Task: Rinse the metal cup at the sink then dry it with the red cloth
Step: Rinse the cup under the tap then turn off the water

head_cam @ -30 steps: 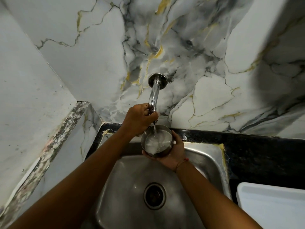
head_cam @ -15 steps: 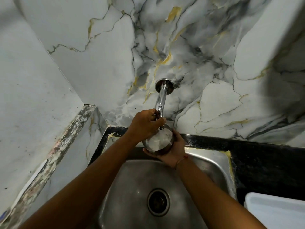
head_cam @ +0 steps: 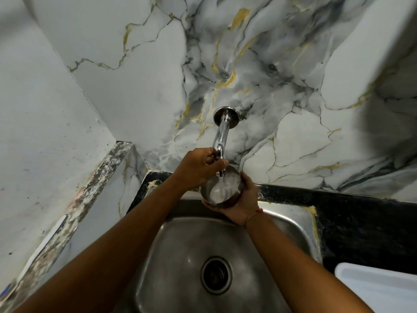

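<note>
The metal cup (head_cam: 220, 188) is held over the back of the steel sink (head_cam: 171, 256), right under the chrome tap (head_cam: 222, 132) that comes out of the marble wall. Water runs from the tap into the cup and froths white inside it. My right hand (head_cam: 242, 199) cups it from below and from the right side. My left hand (head_cam: 198, 168) is closed around the tap's handle at the spout end, just above the cup's left rim. The red cloth is not in view.
The sink's drain (head_cam: 216, 275) lies below the cup. A black stone counter (head_cam: 361, 222) runs to the right of the sink, with a white tray (head_cam: 379, 288) at the lower right. A marble ledge (head_cam: 94, 188) and a wall close off the left side.
The water flow into the cup has grown stronger and the cup now looks frothy and fuller. Both hands keep their holds; the view has tilted slightly.
</note>
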